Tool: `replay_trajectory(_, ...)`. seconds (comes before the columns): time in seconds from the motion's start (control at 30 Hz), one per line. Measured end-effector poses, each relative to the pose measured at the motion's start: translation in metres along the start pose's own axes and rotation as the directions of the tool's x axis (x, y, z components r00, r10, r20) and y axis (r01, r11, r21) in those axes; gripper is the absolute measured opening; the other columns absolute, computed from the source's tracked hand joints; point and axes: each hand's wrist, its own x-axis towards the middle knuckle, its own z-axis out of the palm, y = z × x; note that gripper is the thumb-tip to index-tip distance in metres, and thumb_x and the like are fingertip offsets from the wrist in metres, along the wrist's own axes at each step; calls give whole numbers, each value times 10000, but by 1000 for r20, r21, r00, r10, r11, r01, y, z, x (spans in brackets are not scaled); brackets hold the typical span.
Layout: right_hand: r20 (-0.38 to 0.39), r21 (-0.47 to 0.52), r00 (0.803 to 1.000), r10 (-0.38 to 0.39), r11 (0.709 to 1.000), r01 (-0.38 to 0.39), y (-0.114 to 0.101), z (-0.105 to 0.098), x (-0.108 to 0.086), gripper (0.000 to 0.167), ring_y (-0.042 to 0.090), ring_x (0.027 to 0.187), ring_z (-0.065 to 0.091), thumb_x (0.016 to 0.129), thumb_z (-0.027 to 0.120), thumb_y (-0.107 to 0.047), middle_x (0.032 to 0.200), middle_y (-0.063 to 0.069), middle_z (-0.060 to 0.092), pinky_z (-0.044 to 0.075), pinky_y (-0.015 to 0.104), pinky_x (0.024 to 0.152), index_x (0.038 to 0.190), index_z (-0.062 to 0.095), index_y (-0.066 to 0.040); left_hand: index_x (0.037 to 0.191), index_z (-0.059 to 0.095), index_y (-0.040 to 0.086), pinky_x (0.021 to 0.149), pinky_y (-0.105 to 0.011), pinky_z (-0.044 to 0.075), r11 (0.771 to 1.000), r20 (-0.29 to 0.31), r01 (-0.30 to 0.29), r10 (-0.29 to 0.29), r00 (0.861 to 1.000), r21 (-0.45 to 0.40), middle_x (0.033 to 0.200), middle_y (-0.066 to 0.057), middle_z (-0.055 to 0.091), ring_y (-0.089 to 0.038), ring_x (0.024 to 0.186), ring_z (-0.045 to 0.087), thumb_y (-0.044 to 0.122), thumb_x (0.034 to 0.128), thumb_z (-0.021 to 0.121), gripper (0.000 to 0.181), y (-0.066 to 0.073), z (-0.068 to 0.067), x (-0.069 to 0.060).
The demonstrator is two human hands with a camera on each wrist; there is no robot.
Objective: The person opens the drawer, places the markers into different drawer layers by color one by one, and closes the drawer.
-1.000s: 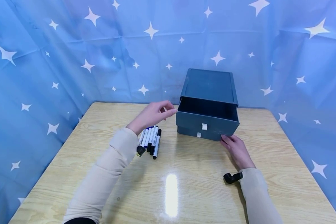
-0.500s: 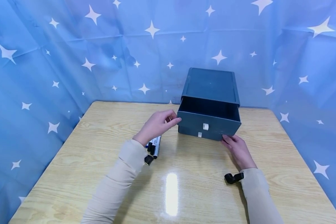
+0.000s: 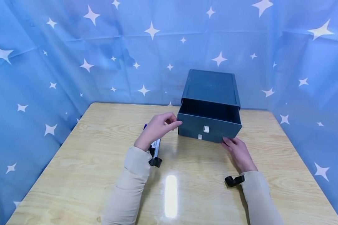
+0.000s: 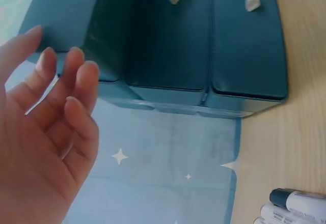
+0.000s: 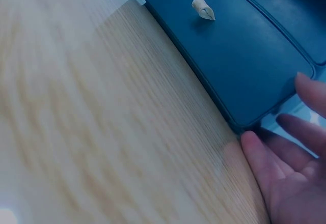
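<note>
A dark teal drawer cabinet stands at the back of the table, its top drawer pulled out. Nothing shows inside the visible part of that drawer. My left hand is at the drawer's left front corner, thumb against the front panel, other fingers loosely bent beside it. The left wrist view shows two closed drawers below, with pale pull tabs. My right hand touches the cabinet's lower right corner. In the right wrist view, its thumb lies by the bottom drawer, the other fingers along the side.
Several white markers lie on the wooden table, mostly hidden behind my left hand and wrist. Black wrist mounts stick out from both sleeves. A blue curtain with white stars hangs close behind the cabinet.
My left hand has moved down and slightly right, from beside the pulled-out drawer onto its front corner, covering more of the markers. My right hand stays in place.
</note>
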Motion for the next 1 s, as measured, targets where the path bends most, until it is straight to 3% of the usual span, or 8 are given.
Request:
replay_trajectory(0.5,-10,-17,1000,-14,1000,14,3,3,-2,529,134,1150,445,904,515,-286,1356,121,303,378,268,904,1338,364,-25,832,580,280,640,-291,448,1000,-23,30,-30,999,-10,818,117,577,-63,785,520,599,789,515,328,-4,6,-6)
replay_trajectory(0.8,7,-9,1000,-9,1000,9,0,1,0,539,141,1169,422,893,527,-298,1363,117,291,372,275,911,1336,370,-35,791,574,254,615,-325,437,994,-23,49,-51,998,-94,807,-2,613,-94,740,539,526,818,541,276,-8,10,-6)
replay_trajectory(1.0,-2,-21,1000,-2,1000,2,0,1,-1,544,145,1171,425,898,523,-291,1355,125,299,379,275,909,1342,355,-26,772,569,255,593,-324,419,994,-5,62,-63,998,-89,764,30,589,-108,718,519,533,817,536,284,-10,12,-5)
